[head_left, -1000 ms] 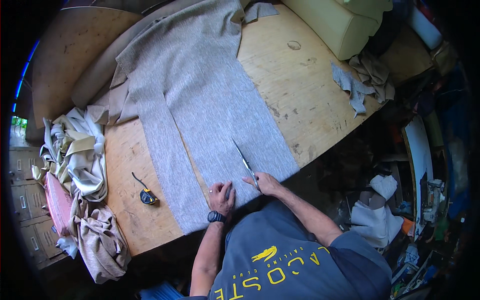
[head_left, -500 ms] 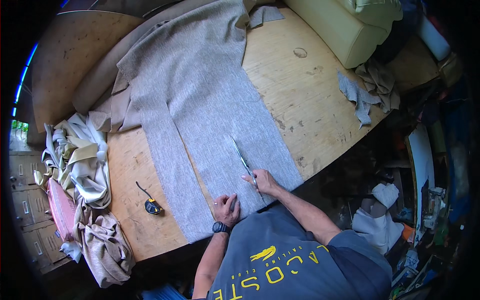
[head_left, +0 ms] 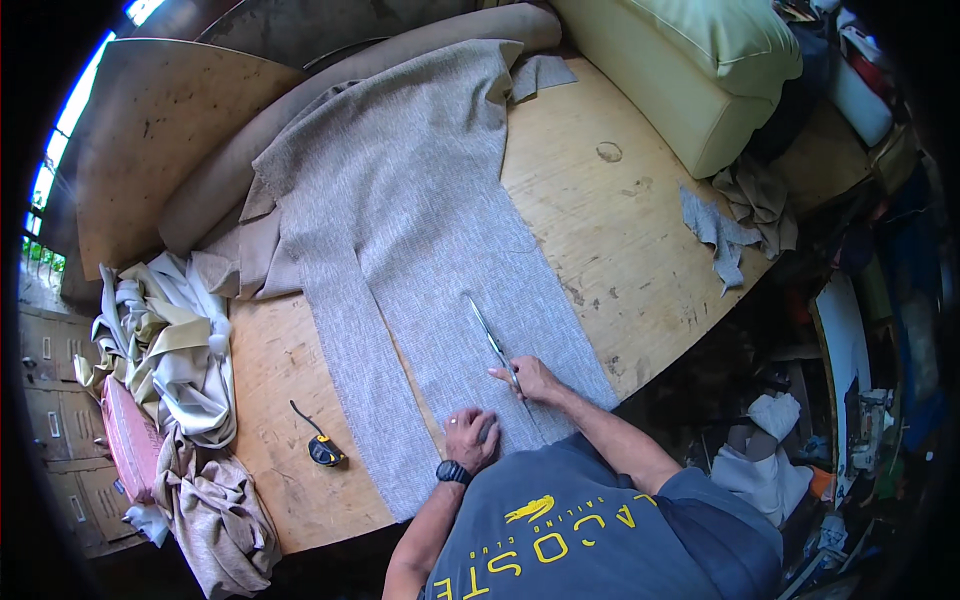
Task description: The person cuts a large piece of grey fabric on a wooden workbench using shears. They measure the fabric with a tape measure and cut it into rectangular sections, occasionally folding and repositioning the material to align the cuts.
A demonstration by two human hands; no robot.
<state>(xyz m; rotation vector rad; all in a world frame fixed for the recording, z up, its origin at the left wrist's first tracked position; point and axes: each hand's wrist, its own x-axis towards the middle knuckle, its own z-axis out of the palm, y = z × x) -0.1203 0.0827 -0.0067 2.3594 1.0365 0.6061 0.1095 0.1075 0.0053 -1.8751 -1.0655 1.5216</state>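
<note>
A long piece of grey woven fabric (head_left: 430, 230) lies across the wooden table and reaches its near edge. My right hand (head_left: 533, 379) is closed round the handles of a pair of scissors (head_left: 490, 338), whose long metal blades point away from me over the fabric. From beneath that hand a thin cut line runs toward the near edge. Left of it, my left hand (head_left: 470, 438) rests on the fabric with its fingers stretched out, a ring and a dark wristwatch on it. A dark patch by its thumb is too small to make out. Farther left, a long slit separates a fabric strip (head_left: 345, 350).
A black and yellow tape measure (head_left: 325, 451) lies on the table (head_left: 270, 400) at left. Crumpled cloths (head_left: 185, 350) hang over the left edge. A fabric roll (head_left: 230, 170) lies at the back. A pale green upholstered piece (head_left: 690, 90) and fabric scraps (head_left: 718, 235) sit at right.
The whole view has shifted, so the table sits lower in it. My right hand and the scissors stay at nearly the same place on the fabric. My left hand's fingers look more stretched out.
</note>
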